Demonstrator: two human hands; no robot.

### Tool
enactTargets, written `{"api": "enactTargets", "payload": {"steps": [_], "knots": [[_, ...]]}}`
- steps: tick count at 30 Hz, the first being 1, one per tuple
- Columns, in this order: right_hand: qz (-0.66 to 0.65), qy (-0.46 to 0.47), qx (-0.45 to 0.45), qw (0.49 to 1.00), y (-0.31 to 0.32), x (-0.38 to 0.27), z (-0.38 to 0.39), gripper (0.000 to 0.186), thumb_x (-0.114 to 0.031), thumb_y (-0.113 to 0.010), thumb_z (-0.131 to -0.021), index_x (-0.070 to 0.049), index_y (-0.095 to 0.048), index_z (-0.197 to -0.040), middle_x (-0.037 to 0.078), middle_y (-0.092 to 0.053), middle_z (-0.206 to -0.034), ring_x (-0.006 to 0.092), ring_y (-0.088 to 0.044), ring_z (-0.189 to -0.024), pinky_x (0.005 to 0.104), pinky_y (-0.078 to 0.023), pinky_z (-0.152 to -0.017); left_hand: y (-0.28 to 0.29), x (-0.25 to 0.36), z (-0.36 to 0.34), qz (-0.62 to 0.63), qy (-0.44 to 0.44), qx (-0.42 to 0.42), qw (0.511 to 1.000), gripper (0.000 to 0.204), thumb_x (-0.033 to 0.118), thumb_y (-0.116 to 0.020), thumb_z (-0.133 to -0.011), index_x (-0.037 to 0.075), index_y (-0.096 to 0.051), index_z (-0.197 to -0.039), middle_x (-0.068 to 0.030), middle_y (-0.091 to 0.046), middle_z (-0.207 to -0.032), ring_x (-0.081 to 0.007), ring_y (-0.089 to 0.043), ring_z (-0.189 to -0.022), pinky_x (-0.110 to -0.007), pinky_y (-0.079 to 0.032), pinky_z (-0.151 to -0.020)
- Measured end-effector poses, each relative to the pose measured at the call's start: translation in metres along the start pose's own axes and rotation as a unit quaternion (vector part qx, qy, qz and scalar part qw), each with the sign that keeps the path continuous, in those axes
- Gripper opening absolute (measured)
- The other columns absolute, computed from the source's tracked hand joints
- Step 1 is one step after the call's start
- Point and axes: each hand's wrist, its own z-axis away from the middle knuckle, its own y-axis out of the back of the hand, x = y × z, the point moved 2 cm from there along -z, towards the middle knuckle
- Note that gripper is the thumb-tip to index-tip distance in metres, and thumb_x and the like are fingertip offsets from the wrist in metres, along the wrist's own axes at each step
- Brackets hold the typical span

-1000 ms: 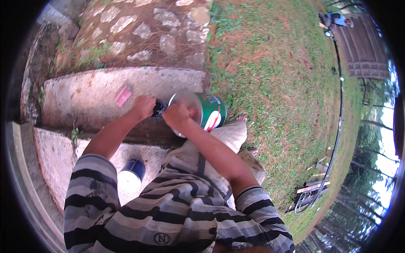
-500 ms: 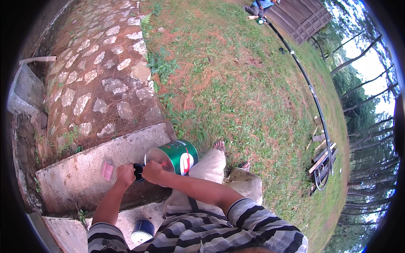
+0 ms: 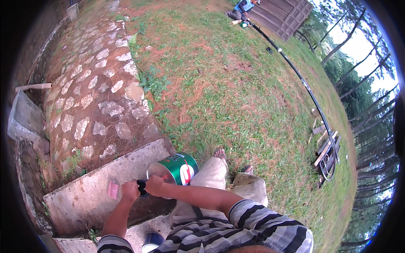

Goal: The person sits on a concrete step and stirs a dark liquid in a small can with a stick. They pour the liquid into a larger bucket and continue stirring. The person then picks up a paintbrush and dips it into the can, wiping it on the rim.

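Note:
Between my two hands is a small black round piece [image 3: 142,188], ring-like from above; its exact kind I cannot make out. The fingers of my left hand [image 3: 130,191] are curled closed against its left side. My right hand [image 3: 155,186] is closed at its right side, in front of a large green tin can [image 3: 184,168] that lies on its side by my leg. A pink block-like item [image 3: 113,189] rests on the concrete ledge just left of my left hand. Lower down, a dark blue can with a white end [image 3: 152,241] is partly cut off by my striped shirt.
A sloping stone-set wall [image 3: 90,99] rises beyond the concrete ledge [image 3: 101,168]. Across the grass [image 3: 219,97] runs a long black pipe [image 3: 301,80], ending near scrap boards [image 3: 326,154]. Another person [image 3: 241,9] crouches at its far end beside a wooden panel [image 3: 282,17].
My view has shifted, so the ledge, cans and hands sit slightly lower and the blue can is more cut off. Both hands stay closed at the black piece.

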Motion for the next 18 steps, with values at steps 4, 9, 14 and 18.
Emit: {"api": "enactTargets", "payload": {"steps": [4, 9, 14, 18], "knots": [[-0.012, -0.018, -0.043, 0.999, 0.013, -0.003, 0.001, 0.019, -0.024, -0.076, -0.085, -0.014, -0.084, -0.099, 0.006, -0.079, -0.103, 0.0263, -0.077, -0.099, 0.0418, -0.061, -0.078, 0.004, 0.001, 0.002, 0.002, -0.001, 0.004, 1.0, 0.017, 0.015, -0.075, -0.083, 0.004, -0.072, -0.096, -0.0208, -0.075, -0.092, -0.0386, -0.075, -0.091, -0.05, -0.059, -0.084], [0.015, 0.0, -0.033, 0.999, 0.027, -0.005, 0.011, 0.019, -0.02, -0.067, -0.09, -0.013, -0.085, -0.095, 0.006, -0.08, -0.098, 0.0273, -0.078, -0.096, 0.0426, -0.062, -0.076, 0.006, 0.001, 0.005, -0.002, -0.002, 0.018, 1.0, 0.015, 0.016, -0.074, -0.084, 0.005, -0.073, -0.094, -0.0204, -0.074, -0.09, -0.0386, -0.075, -0.089, -0.05, -0.058, -0.083], [0.022, 0.001, -0.031, 0.999, 0.018, -0.002, 0.009, 0.019, -0.021, -0.067, -0.089, -0.015, -0.085, -0.094, 0.006, -0.08, -0.097, 0.0266, -0.078, -0.096, 0.0424, -0.061, -0.076, 0.008, 0.006, 0.003, -0.002, 0.003, 0.006, 1.0, 0.016, 0.016, -0.073, -0.085, 0.005, -0.073, -0.097, -0.0207, -0.074, -0.093, -0.0381, -0.074, -0.091, -0.05, -0.058, -0.084], [0.025, 0.006, -0.017, 1.0, 0.014, -0.003, 0.007, 0.018, -0.021, -0.068, -0.089, -0.015, -0.085, -0.093, 0.006, -0.08, -0.095, 0.0266, -0.078, -0.095, 0.0422, -0.06, -0.076, 0.008, 0.004, 0.004, -0.004, 0.006, 0.006, 1.0, 0.017, 0.015, -0.073, -0.086, 0.005, -0.072, -0.098, -0.0209, -0.074, -0.095, -0.0381, -0.074, -0.092, -0.05, -0.057, -0.086]]}}
